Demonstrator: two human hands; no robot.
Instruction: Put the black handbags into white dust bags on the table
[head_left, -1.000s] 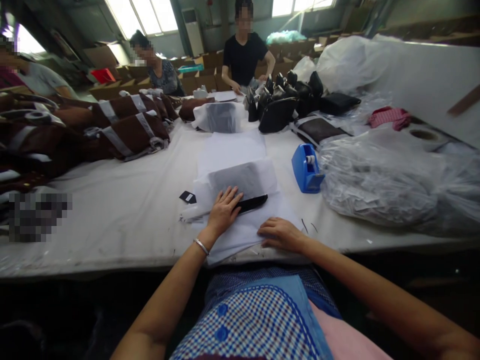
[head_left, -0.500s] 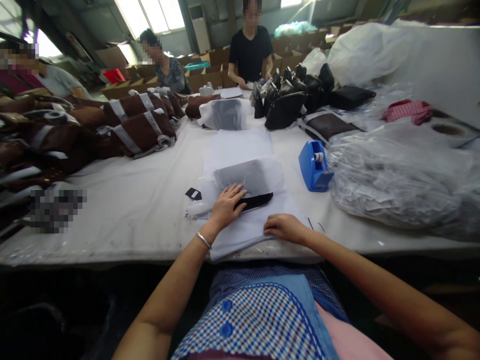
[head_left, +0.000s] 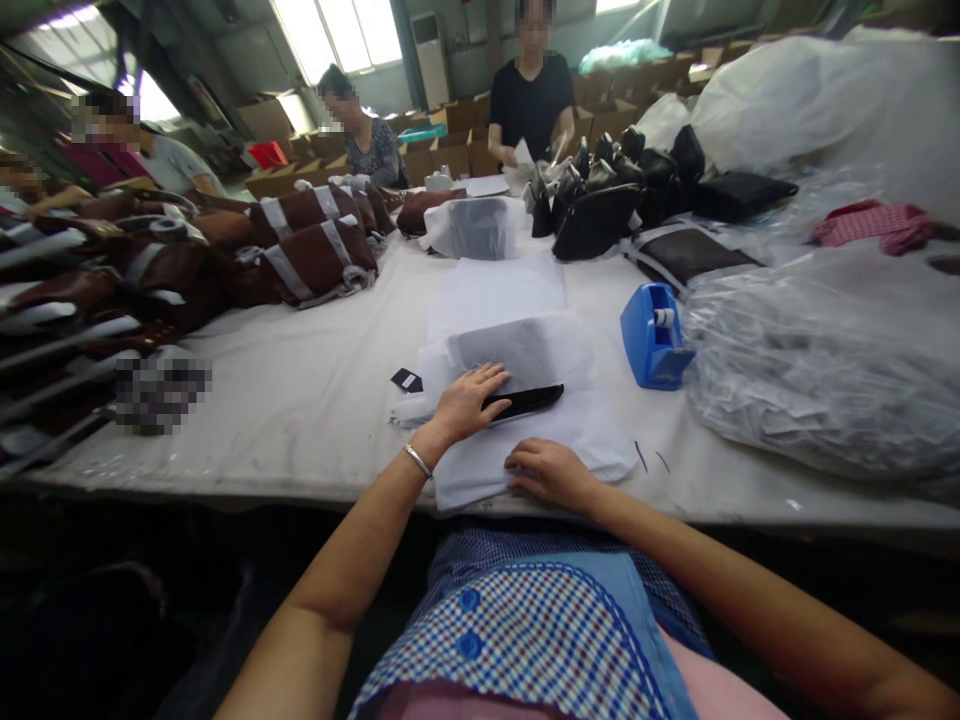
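My left hand [head_left: 466, 400] lies flat, fingers stretched out, on a dark bag half wrapped in white tissue paper [head_left: 525, 350]; the bag's black edge [head_left: 529, 400] sticks out to the right of my fingers. My right hand [head_left: 546, 468] rests on the near part of the white tissue sheets [head_left: 592, 435], its fingers curled down onto the paper's front edge. A small black tag [head_left: 406, 379] lies on the table just left of the wrapped bag.
A blue tape dispenser [head_left: 654, 335] stands to the right, beside a heap of clear plastic bags [head_left: 817, 370]. Brown bags [head_left: 300, 255] pile up at the left, black bags [head_left: 607, 205] at the back. Three people work along the far and left sides of the white table [head_left: 300, 390].
My right hand has slid a little left along the paper's near edge. My left hand stays on the wrapped bag. The view has shifted to the left.
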